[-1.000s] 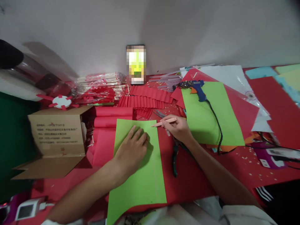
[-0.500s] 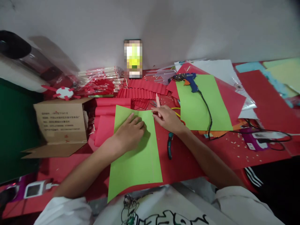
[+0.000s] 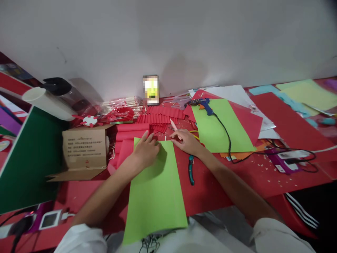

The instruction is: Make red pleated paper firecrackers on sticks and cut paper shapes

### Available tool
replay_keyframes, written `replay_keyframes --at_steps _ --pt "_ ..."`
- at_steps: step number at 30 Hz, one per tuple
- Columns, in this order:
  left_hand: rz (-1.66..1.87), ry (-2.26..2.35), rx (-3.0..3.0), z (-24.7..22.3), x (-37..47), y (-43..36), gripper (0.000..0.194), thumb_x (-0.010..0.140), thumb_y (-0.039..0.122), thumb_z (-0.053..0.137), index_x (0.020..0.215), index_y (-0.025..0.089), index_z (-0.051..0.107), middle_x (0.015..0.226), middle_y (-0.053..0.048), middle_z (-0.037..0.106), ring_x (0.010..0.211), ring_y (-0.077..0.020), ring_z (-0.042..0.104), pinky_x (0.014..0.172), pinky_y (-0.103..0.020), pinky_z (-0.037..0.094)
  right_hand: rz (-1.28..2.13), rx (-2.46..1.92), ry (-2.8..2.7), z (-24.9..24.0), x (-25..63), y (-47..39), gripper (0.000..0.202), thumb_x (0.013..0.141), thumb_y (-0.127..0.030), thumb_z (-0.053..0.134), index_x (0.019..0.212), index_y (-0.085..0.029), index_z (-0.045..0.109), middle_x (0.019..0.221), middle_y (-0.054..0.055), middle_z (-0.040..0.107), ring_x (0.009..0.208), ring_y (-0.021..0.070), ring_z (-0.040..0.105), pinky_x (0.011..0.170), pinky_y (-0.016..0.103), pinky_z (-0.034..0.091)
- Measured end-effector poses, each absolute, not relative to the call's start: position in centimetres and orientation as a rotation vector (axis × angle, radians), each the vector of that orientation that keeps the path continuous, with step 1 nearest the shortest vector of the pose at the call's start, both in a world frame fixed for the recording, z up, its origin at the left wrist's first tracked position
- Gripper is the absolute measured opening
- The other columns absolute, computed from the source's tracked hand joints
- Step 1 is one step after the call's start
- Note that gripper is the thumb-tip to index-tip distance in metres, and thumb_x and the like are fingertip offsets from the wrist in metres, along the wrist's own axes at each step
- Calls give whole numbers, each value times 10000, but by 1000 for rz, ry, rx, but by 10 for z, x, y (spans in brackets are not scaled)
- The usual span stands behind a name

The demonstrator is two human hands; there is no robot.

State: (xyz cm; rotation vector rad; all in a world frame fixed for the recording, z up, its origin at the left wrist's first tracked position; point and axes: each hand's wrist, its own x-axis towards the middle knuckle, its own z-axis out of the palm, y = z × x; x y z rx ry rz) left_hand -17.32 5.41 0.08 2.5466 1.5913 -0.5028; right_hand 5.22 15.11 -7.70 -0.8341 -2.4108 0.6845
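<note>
Left hand (image 3: 146,151) spread flat, hiding green sheet (image 3: 155,196) top edge; right hand (image 3: 185,140) pinching pink stick (image 3: 173,124), lower end hidden.

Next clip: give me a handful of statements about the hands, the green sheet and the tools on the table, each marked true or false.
1. The left hand lies flat on the far end of the light green paper sheet. True.
2. The right hand holds scissors. False: it holds a thin pink stick.
3. The blue hot glue gun rests on a second green sheet. True.
4. The teal-handled pliers are in the left hand. False: they lie on the red table cover.
5. The brown cardboard box is right of the hands. False: left.
</note>
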Motion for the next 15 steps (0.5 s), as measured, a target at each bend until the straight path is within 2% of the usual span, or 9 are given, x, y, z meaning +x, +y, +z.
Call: replay_keyframes --at_steps 5,9,11,15 --pt "-522 1408 2540 9 -165 48 463 1001 228 609 1435 77 661 1423 -232 692 1493 -358 509 1290 -599 281 613 -818 -2516 -81 50 153 135 990 -180 618 1108 -211 676 1105 116 749 1045 285 641 948 405 438" --pt "-525 1374 2534 14 -162 43 443 981 289 674 1386 112 697 1382 -201 721 1493 -359 502 1297 -613 264 518 -714 -2684 -86 48 152 300 1001 -87 538 1203 -224 712 1237 128 748 1220 291 600 1015 425 394" --pt "-550 1400 2528 13 -161 42 450 982 299 671 1391 112 695 1413 -198 707 1515 -367 476 1298 -611 268 429 -677 -2752 -88 47 152 323 1007 -72 524 1203 -222 731 1225 133 752 1222 292 595 1021 429 381" --pt "-538 1501 2511 8 -161 43 519 989 264 626 1476 84 632 1507 -216 644 1545 -388 441 1298 -600 268 274 -745 -2757 -88 47 151 246 1048 -155 537 1159 -203 752 1105 147 759 1111 304 620 968 427 400"
